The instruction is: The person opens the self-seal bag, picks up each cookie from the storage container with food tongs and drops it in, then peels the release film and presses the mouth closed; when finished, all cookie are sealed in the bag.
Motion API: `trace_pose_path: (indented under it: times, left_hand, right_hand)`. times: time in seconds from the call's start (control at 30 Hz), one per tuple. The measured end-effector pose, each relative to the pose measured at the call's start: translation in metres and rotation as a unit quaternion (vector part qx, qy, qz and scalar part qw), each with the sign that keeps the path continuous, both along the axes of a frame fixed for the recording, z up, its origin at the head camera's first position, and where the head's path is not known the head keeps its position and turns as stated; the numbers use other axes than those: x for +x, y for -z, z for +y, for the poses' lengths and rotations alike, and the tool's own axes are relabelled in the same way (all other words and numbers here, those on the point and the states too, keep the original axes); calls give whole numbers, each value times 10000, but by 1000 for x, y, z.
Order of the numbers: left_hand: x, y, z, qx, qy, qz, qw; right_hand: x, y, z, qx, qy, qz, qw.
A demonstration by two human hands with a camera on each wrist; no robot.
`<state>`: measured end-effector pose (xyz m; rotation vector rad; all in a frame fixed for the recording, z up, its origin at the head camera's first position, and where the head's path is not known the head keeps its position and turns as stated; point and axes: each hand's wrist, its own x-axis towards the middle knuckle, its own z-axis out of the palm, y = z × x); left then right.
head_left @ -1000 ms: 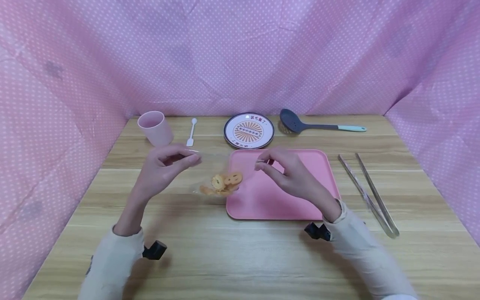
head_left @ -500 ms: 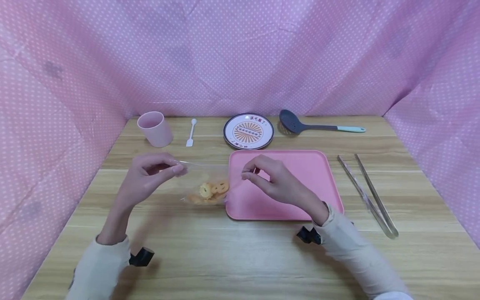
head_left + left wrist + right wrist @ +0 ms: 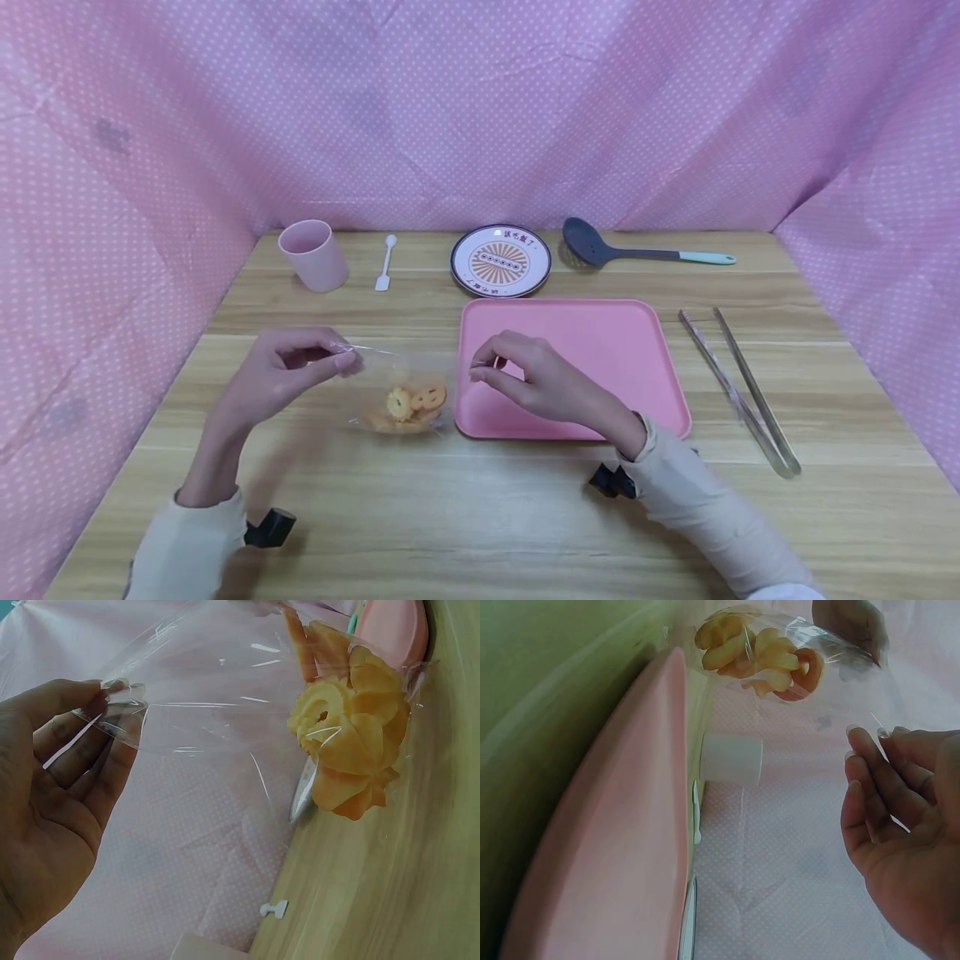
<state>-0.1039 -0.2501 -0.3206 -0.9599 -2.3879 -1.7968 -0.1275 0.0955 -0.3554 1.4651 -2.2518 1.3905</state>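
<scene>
Between the two hands hangs a clear plastic bag (image 3: 375, 379), with several golden cookies (image 3: 412, 404) gathered at its bottom. My left hand (image 3: 281, 375) pinches the bag's upper left corner between thumb and fingers. On the other side, my right hand (image 3: 532, 379) pinches the upper right corner, above the left part of a pink tray (image 3: 585, 350). The left wrist view shows ridged, flower-shaped cookies (image 3: 352, 735) through the film. In the right wrist view the cookies (image 3: 761, 656) hang beyond the tray's rim (image 3: 679, 787).
Along the back of the wooden table (image 3: 450, 517) stand a pink cup (image 3: 315, 258), a small white spoon (image 3: 386, 262), a patterned plate (image 3: 501, 260) and a dark slotted ladle (image 3: 588, 243) with a mint handle. Metal tongs (image 3: 750, 392) lie to the tray's right.
Both hands have moved left and toward the table's near edge, carrying the bag from over the tray's left edge to just left of it. Both pinches look the same throughout.
</scene>
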Motion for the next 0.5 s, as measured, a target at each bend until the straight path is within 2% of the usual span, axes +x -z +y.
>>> trace_pose_path:
  times: [0.23, 0.37, 0.5]
  left_hand:
    - [-3, 8, -2, -59, -147, -253, 9996]
    - [-6, 12, -2, -164, -503, -405, 9978]
    - [-13, 15, -2, -282, -794, -390, 9957]
  right_hand:
    - [-4, 4, -4, 117, 174, -248, 9995]
    - [-11, 5, -7, 252, 366, -544, 9975]
    - [-20, 4, -12, 336, 548, -740, 9952]
